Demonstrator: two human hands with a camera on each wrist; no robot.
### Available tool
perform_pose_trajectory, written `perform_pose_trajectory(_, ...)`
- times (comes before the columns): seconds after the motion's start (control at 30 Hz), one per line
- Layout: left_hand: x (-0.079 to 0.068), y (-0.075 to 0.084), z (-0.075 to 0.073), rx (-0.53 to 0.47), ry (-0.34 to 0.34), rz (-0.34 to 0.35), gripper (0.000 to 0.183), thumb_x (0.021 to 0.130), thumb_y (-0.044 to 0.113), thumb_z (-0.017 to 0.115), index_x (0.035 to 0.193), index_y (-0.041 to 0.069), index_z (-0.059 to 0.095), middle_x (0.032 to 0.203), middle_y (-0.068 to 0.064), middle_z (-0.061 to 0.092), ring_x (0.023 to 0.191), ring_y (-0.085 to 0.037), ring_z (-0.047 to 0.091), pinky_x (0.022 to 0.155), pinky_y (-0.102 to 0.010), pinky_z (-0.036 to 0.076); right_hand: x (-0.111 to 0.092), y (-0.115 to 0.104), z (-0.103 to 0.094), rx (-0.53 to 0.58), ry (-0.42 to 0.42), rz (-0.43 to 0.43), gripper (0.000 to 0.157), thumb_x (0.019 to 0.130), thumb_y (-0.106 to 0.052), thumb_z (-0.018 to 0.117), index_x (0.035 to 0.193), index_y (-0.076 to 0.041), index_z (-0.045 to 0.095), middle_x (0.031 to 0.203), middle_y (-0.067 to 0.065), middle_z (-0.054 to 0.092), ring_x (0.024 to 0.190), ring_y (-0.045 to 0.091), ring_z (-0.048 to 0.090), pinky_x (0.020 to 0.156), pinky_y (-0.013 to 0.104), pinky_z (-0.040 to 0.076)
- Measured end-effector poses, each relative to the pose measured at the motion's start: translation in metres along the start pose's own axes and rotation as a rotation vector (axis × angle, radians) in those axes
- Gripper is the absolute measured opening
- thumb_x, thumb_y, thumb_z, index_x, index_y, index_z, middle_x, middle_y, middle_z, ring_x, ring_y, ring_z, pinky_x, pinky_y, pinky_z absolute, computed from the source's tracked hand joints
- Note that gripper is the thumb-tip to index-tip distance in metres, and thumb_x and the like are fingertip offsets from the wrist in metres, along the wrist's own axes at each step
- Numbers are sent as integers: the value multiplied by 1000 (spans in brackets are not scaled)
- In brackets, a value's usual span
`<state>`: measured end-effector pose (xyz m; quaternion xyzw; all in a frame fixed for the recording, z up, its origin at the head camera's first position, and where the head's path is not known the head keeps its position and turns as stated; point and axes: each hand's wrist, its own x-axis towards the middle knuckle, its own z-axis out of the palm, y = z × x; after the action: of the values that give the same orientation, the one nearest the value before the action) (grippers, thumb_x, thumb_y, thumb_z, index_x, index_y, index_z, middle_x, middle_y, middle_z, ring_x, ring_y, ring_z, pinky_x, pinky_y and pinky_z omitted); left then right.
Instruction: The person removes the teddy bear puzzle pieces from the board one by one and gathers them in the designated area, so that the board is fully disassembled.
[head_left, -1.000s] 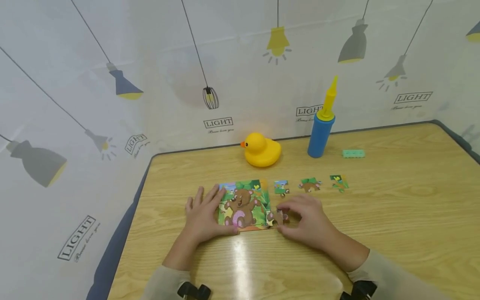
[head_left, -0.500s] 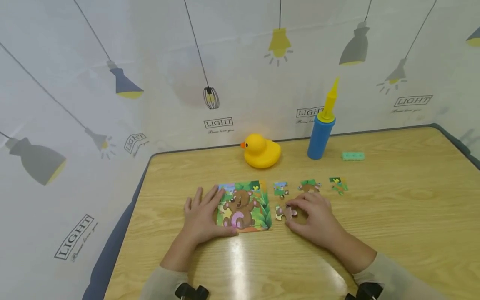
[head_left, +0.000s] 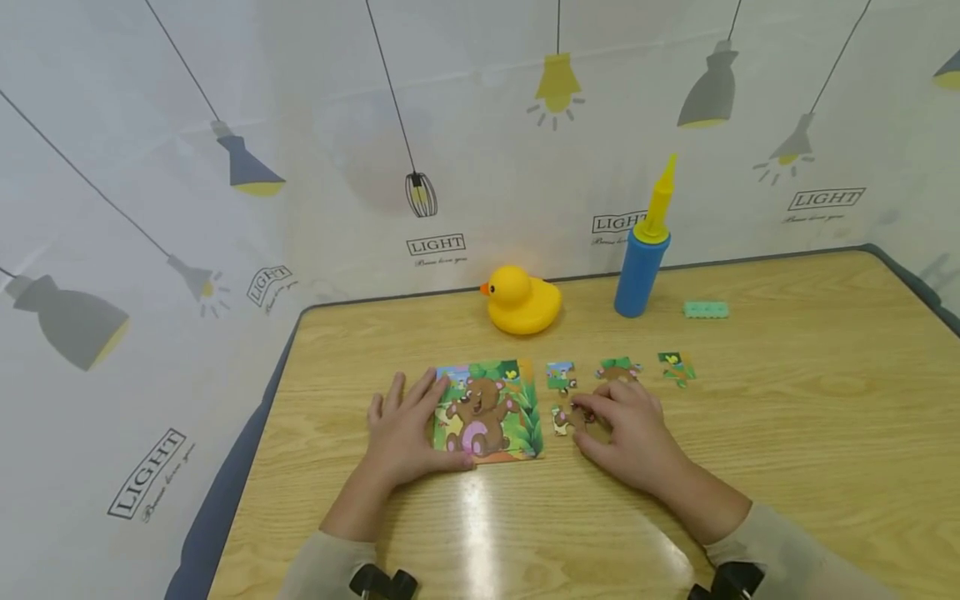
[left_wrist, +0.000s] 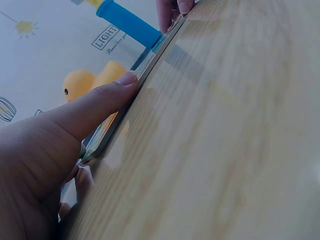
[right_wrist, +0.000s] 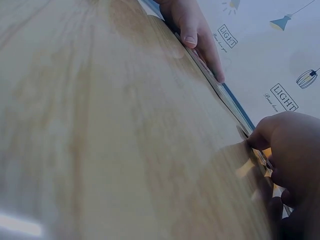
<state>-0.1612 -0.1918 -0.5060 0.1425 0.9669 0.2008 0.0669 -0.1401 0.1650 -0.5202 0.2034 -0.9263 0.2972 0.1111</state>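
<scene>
A square bear-picture puzzle board [head_left: 487, 412] lies on the table in the head view. My left hand [head_left: 405, 429] rests over its left side with spread fingers, the thumb along the near edge. In the left wrist view the left thumb [left_wrist: 107, 100] reaches across the board's edge. To the right, my right hand [head_left: 626, 433] pinches a brown jigsaw piece [head_left: 562, 421] between thumb and index finger, low over the table; the fingers cover part of it. Behind it lie three more pieces: a blue-green one [head_left: 560, 375], a brown-green one [head_left: 618, 367] and a green-orange one [head_left: 677, 367].
At the back of the wooden table [head_left: 825, 400] sit a yellow rubber duck [head_left: 522, 302], a blue hand pump [head_left: 640, 275] with a yellow nozzle, and a mint-green toy block [head_left: 706, 310]. A lamp-printed sheet [head_left: 487, 150] hangs behind the table.
My right hand has drawn the brown jigsaw piece away from the board's right edge, to the right and slightly back. The left hand has stayed on the board.
</scene>
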Motion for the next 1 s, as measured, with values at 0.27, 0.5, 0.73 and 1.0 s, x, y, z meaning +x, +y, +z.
perform_pose_trajectory(0.27, 1, 1, 1, -4, 0, 4, 135, 63, 86, 83, 171, 24, 30, 178, -1, 17, 161, -47, -2, 121, -74, -5, 0, 1, 1, -5, 22, 3, 42, 84, -22, 86, 124, -10, 80, 101, -2, 64, 95, 21, 52, 86, 49, 37)
perform_pose_trajectory(0.5, 1, -1, 1, 0, 3, 3, 135, 63, 85, 83, 171, 24, 30, 178, -1, 18, 161, -48, -1, 121, -75, -4, 2, 0, 5, 4, 76, -10, 39, 81, -21, 84, 119, -13, 81, 101, -2, 66, 104, 25, 57, 91, 56, 39)
perform_pose_trajectory(0.73, -1, -1, 2, 5, -6, -3, 136, 62, 86, 83, 171, 24, 31, 178, -2, 17, 161, -48, -1, 121, -75, -4, 8, -14, 15, -48, 142, -101, 36, 81, -33, 84, 112, -15, 81, 112, 2, 65, 114, 31, 54, 95, 61, 33)
perform_pose_trajectory(1.0, 2, -2, 2, 4, -1, 2, 136, 63, 87, 82, 171, 25, 29, 178, -1, 16, 161, -48, -1, 121, -74, -3, 24, -37, 28, -50, 98, -149, 31, 84, -30, 81, 110, -13, 79, 113, 3, 64, 109, 29, 52, 97, 58, 34)
